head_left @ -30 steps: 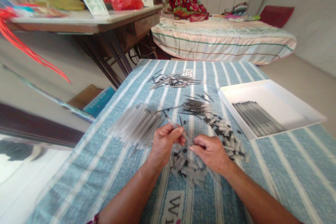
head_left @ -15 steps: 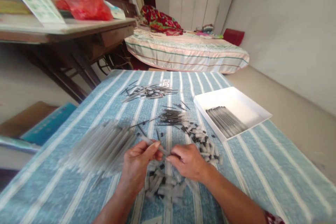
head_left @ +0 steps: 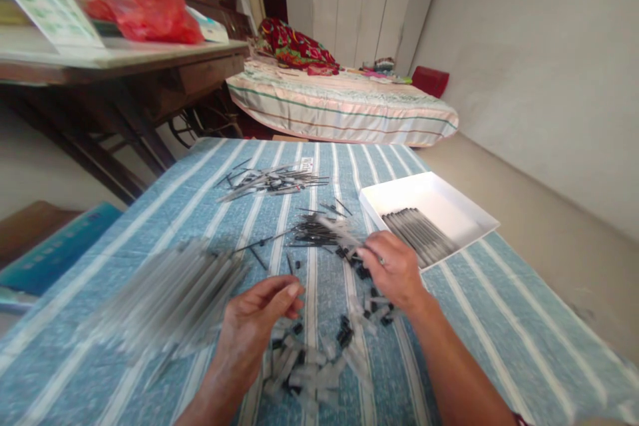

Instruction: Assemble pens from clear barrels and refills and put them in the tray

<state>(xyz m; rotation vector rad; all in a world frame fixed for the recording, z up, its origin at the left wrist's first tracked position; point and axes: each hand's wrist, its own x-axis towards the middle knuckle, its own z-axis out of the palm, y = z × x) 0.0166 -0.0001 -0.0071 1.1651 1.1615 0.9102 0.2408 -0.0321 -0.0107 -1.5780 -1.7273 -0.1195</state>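
The right hand has fingers clamped on a slim, translucent tube, inward from the right edge of the striped, cloth-covered bench. The left hand has its fingers curled together.

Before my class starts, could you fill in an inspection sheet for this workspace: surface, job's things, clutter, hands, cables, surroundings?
Surface: blue striped cloth.
Job's things: pale tubes at left, black rods mid-table, short pieces near both hands, white box with dark tubes at right.
Clutter: mixed pile at far end; red bag on desk.
Hands: right hand pinches blurred tube; left hand half-curled, nothing seen in it.
Cables: nothing seen.
Surroundings: bed and wardrobe beyond, wall at right.
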